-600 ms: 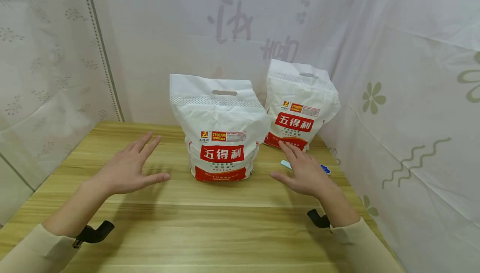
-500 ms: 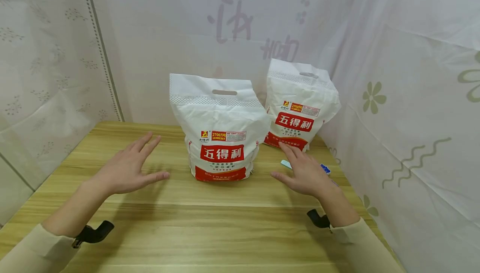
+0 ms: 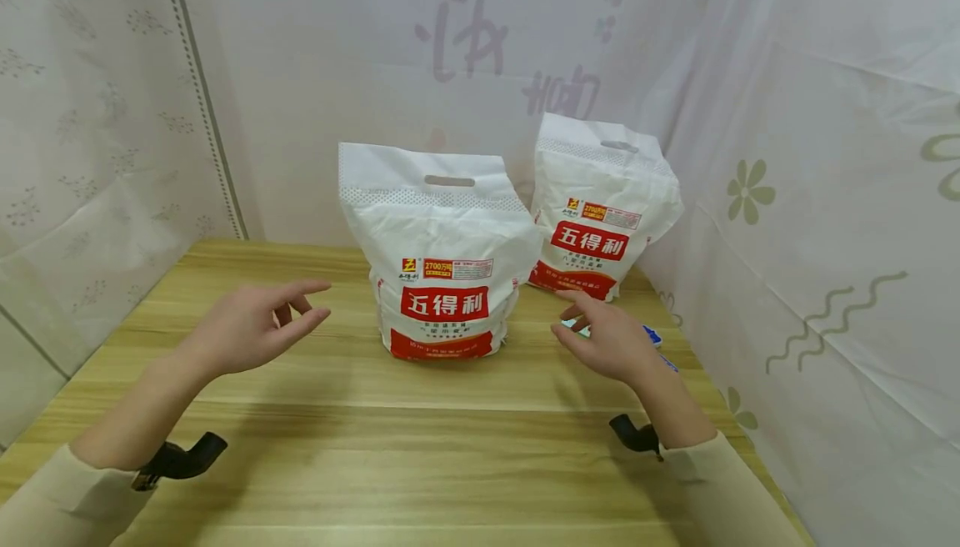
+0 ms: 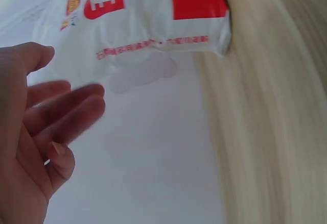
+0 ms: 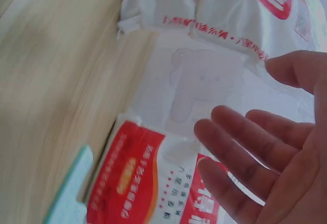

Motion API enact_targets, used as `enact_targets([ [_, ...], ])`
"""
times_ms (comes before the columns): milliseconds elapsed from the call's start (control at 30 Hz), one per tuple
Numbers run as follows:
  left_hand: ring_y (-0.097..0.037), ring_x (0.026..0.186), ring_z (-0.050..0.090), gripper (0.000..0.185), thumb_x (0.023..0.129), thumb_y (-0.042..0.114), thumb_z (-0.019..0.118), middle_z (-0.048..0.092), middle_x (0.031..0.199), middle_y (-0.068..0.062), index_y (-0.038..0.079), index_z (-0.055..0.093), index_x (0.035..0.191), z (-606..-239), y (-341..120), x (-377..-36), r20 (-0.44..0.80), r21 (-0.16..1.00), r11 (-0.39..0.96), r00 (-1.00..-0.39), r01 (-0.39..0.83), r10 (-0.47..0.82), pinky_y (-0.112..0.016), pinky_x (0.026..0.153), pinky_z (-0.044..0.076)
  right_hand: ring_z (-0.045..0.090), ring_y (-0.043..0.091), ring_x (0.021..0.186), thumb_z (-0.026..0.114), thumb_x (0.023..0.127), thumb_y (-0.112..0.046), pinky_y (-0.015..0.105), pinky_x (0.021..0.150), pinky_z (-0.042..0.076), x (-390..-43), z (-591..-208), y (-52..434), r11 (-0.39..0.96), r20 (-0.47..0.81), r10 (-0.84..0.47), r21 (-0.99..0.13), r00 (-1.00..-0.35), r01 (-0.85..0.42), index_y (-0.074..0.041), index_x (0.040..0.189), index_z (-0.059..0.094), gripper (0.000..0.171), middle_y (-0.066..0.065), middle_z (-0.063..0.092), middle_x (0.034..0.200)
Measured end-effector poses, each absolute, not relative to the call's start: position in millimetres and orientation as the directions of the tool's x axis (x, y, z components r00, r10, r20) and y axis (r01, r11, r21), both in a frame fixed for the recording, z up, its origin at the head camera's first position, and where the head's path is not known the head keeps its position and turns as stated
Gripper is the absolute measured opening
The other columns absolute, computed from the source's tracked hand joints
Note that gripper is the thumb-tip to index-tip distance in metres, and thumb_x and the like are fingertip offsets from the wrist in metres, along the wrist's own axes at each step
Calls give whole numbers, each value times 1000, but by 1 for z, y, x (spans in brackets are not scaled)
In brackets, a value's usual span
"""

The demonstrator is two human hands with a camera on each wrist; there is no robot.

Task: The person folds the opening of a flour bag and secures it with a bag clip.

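Note:
A white flour bag [image 3: 448,234] with red print stands upright on the wooden table, its cut-out handle at the top. Behind it and to the right leans a second, matching flour bag [image 3: 596,188]. My left hand [image 3: 243,332] hovers left of the front bag, fingers loosely bent, a gap between fingertips and bag. On the other side my right hand [image 3: 611,343] is in the air, overlapping the rear bag's base in the head view. The right wrist view has its relaxed fingers [image 5: 240,142] spread before both bags. Neither hand holds anything.
A pale teal object [image 3: 576,327] lies partly behind the right hand; its end [image 5: 71,185] shows in the right wrist view. Blue pieces [image 3: 652,335] lie beside that hand. Patterned curtains [image 3: 825,222] enclose the table [image 3: 420,455] at the back and sides.
Both hands' fingers have bent from a straighter, spread pose. The left thumb has come up nearer its index finger. The bags stay where they were, with a slight shift of the head view.

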State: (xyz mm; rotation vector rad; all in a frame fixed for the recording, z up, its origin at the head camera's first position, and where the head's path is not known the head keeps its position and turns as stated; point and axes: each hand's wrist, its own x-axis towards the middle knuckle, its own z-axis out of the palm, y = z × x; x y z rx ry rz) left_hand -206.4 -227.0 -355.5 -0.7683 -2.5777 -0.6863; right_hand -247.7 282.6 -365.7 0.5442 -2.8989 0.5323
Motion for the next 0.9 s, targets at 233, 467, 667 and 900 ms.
enact_targets([
  [233, 3, 70, 57, 32, 95, 4, 81, 73, 85, 15, 13, 81, 126, -335, -219, -207, 581, 377, 582, -673, 721, 458, -20, 62, 50, 76, 27, 99, 69, 109, -35, 38, 79, 62, -253, -364, 281, 754, 217, -282, -552, -935, -356, -13, 146, 65, 43, 10, 81, 116],
  [467, -4, 63, 64, 36, 93, -6, 77, 79, 86, 10, 13, 82, 123, -291, -201, -202, 660, 435, 409, -593, 802, 461, -18, 54, 46, 75, 29, 99, 65, 111, -37, 35, 77, 60, -261, -358, 278, 708, 244, -229, -623, -942, -333, -14, 146, 65, 42, 13, 79, 118],
  [667, -4, 68, 60, 35, 95, -3, 78, 72, 84, 12, 14, 82, 125, -263, -181, -205, 690, 411, 403, -568, 818, 449, -17, 62, 49, 78, 30, 102, 63, 112, -42, 33, 80, 63, -269, -355, 274, 659, 240, -198, -685, -950, -310, -14, 146, 65, 45, 13, 78, 121],
  [900, -7, 92, 69, 31, 101, 7, 73, 81, 103, 2, 12, 80, 131, -239, -152, -222, 722, 372, 425, -545, 825, 426, -19, 72, 51, 69, 35, 120, 60, 113, -45, 24, 88, 60, -276, -353, 264, 545, 221, -171, -791, -960, -279, -11, 151, 60, 51, 17, 68, 142],
])
